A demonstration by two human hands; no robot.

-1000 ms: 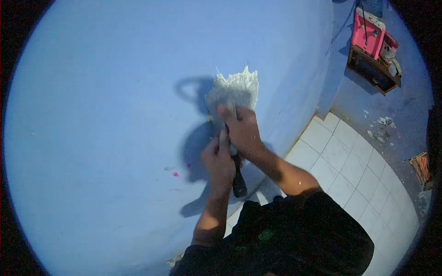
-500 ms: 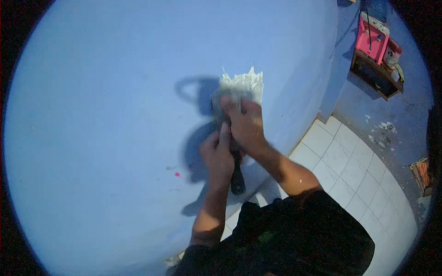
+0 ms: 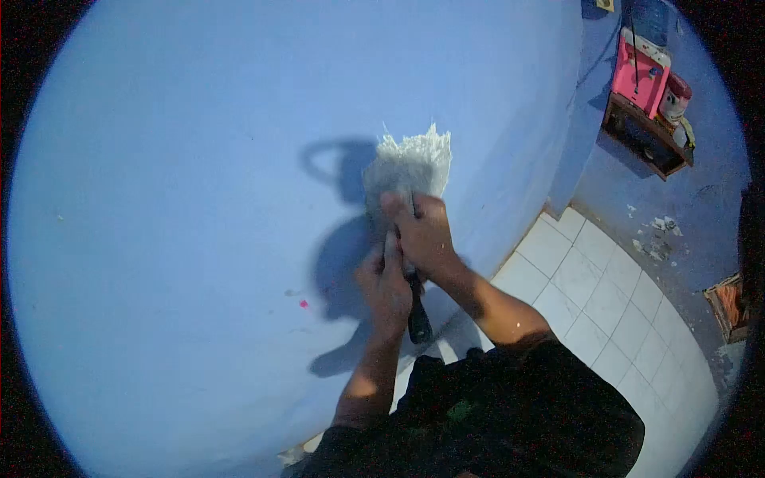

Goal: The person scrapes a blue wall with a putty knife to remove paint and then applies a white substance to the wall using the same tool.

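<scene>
Both of my hands grip a scraper (image 3: 420,323) with a black handle, held against the blue wall (image 3: 199,223). My right hand (image 3: 425,235) is closed around its upper part, near the blade end. Lower down and to the left, my left hand (image 3: 386,291) is closed on the handle, whose butt sticks out below. My fingers hide most of the blade. Directly above the hands, a whitish patch (image 3: 418,151) with a jagged upper edge shows on the wall.
White floor tiles (image 3: 582,279) meet the wall at the lower right. A wooden shelf (image 3: 649,139) at the upper right carries a pink item (image 3: 640,80) and a container (image 3: 676,95). Peeling spots (image 3: 657,235) mark the side wall. A small pink speck (image 3: 304,303) is left of my hands.
Both hands have slid down the wall with the scraper, uncovering more of the whitish patch above them. The view has shifted slightly.
</scene>
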